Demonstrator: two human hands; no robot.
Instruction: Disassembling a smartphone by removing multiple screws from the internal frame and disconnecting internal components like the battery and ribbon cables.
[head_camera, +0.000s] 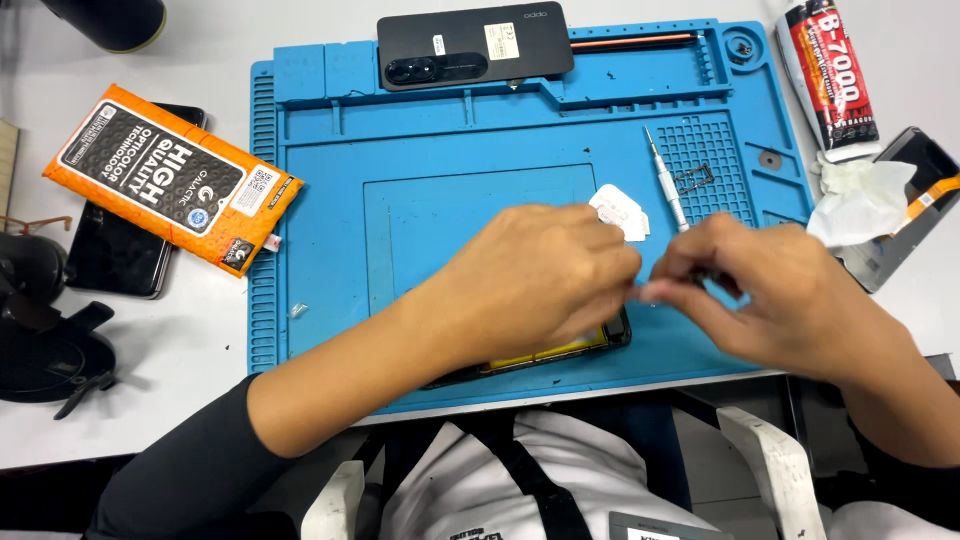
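Two bare hands meet over a blue repair mat (330, 200) at the centre of the frame. The left hand (535, 280) lies curled, knuckles up, on an opened phone (560, 350), whose dark frame and yellow inside show only at the hand's lower edge, near the mat's bottom border. Just to its right, the right hand (770, 290) pinches its thumb and forefinger together on something too small to make out, at the gap between the two hands; whether the left fingers grip the phone or merely press on it cannot be told.

Just above the hands, a small white scrap (622, 208) lies on the mat beside a slim silver screwdriver (665, 180), with a little metal card tray (697, 178) to the right of that. A black phone back cover (470, 42) rests across the mat's top edge. In the upper left of the frame an orange packet (170, 178) overlaps a dark phone (120, 255) on the white table (190, 340). In the upper right stand a glue tube (828, 70) and a crumpled white tissue (860, 195).
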